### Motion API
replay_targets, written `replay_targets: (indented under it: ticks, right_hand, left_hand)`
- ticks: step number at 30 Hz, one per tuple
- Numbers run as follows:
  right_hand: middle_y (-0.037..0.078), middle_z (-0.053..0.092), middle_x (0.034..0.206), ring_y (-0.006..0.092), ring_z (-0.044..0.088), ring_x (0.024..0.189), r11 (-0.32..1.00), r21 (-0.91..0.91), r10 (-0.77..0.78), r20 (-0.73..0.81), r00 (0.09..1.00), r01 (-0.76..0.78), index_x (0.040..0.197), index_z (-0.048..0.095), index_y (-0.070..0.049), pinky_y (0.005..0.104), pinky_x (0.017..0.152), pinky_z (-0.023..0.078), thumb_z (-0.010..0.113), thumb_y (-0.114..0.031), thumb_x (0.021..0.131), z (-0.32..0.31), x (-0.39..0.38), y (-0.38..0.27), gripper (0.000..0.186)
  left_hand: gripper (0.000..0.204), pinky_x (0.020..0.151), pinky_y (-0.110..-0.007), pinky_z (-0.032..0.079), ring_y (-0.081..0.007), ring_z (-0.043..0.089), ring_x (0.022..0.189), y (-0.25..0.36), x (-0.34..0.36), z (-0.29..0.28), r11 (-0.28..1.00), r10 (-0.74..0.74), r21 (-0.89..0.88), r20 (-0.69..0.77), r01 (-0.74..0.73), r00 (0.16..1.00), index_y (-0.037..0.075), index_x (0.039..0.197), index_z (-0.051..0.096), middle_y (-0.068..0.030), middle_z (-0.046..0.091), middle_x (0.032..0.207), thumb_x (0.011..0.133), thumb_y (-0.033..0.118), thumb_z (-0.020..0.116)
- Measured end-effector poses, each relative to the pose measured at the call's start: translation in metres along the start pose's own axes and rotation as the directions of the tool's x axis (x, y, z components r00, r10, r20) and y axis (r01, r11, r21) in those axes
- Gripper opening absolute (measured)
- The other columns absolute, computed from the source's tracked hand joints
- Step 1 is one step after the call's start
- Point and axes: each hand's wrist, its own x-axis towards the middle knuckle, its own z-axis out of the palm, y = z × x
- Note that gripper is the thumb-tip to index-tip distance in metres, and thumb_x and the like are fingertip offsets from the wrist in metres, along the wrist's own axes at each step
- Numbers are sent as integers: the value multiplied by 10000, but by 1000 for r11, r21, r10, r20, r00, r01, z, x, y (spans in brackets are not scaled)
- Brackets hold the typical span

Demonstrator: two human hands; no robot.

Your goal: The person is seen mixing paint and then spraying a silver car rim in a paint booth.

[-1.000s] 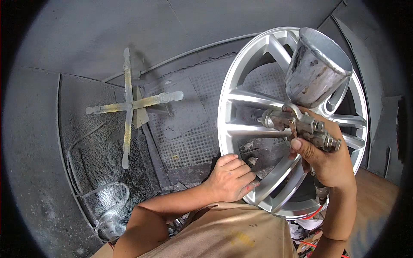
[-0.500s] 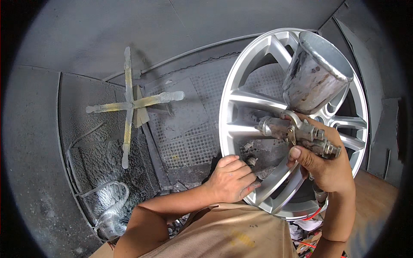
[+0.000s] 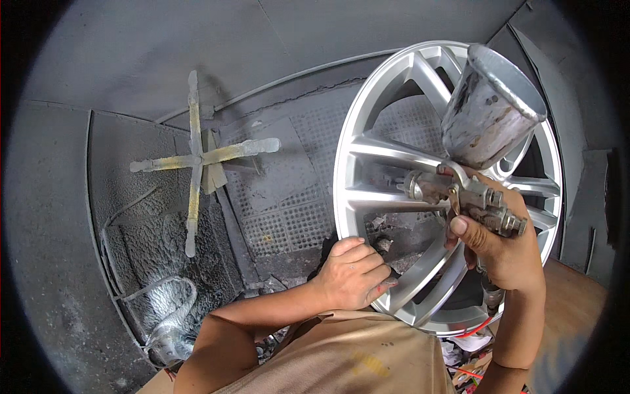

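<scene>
A silver multi-spoke alloy wheel rim [image 3: 354, 207] stands upright on the right of the view. My left hand [image 3: 351, 276] is closed on its lower left edge, fingers curled over it. My right hand [image 3: 499, 243] grips a metal spray gun [image 3: 476, 200], its nozzle pointing left across the spokes. A dented metal cup [image 3: 489, 111] with paint stains sits tilted on top of the gun. A red hose [image 3: 476, 328] shows below my right hand, behind my forearm.
A cross-shaped stand [image 3: 195, 161] with yellowed arms is at the left. Grey coated walls [image 3: 328, 23] surround me, with a perforated panel [image 3: 269, 223] behind the wheel. A curved pipe [image 3: 170, 285] is at lower left, a brown board [image 3: 577, 308] at lower right.
My right hand and the spray gun dipped slightly half a second ago and are now higher and a little farther right. My left hand stays on the wheel.
</scene>
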Motion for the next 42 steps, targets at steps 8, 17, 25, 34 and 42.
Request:
replay_targets:
  ticks: [8, 17, 25, 34, 42]
  right_hand:
    - [24, 663, 748, 66, 563, 583, 995, -16, 98, 76, 992, -97, 1327, 585, 24, 214, 505, 435, 773, -180, 886, -4, -5, 0, 521]
    - [36, 668, 783, 82, 613, 645, 994, -53, 92, 4, 996, -92, 1316, 588, 23, 222, 492, 458, 755, -167, 899, 0, 2, -3, 488]
    - [33, 670, 771, 69, 580, 584, 992, -89, 88, 19, 996, -86, 1340, 576, 10, 223, 479, 450, 758, -186, 897, -4, 2, 2, 517]
    - [30, 678, 774, 58, 552, 561, 986, -60, 164, 95, 982, -158, 1359, 569, 2, 211, 490, 445, 776, -192, 880, -6, 3, -1, 556]
    - [26, 678, 771, 53, 557, 561, 993, -55, 112, 57, 992, -109, 1347, 576, 6, 214, 495, 457, 773, -185, 885, -5, 2, 4, 537]
  left_hand:
    - [175, 952, -387, 411, -175, 591, 859, 2, 2, -1, 1000, 5, 9, -23, -5, 1000, 136, 846, 697, 1, 629, 882, 769, 283, 751]
    - [201, 979, -397, 368, -137, 618, 876, 2, 0, -1, 999, -13, 44, 24, 12, 1000, 177, 861, 723, 38, 654, 863, 719, 309, 776]
    - [163, 956, -384, 405, -172, 589, 841, 2, 1, -1, 1000, -3, 17, -11, 4, 1000, 138, 825, 690, -2, 630, 854, 783, 286, 745]
    - [201, 979, -397, 368, -140, 625, 880, 1, -1, 0, 999, -16, 34, 18, 15, 1000, 177, 863, 730, 29, 667, 870, 717, 302, 787]
    - [204, 971, -396, 374, -144, 621, 869, 1, 0, 1, 999, -8, 39, 1, 7, 1000, 169, 858, 727, 28, 666, 867, 711, 298, 783]
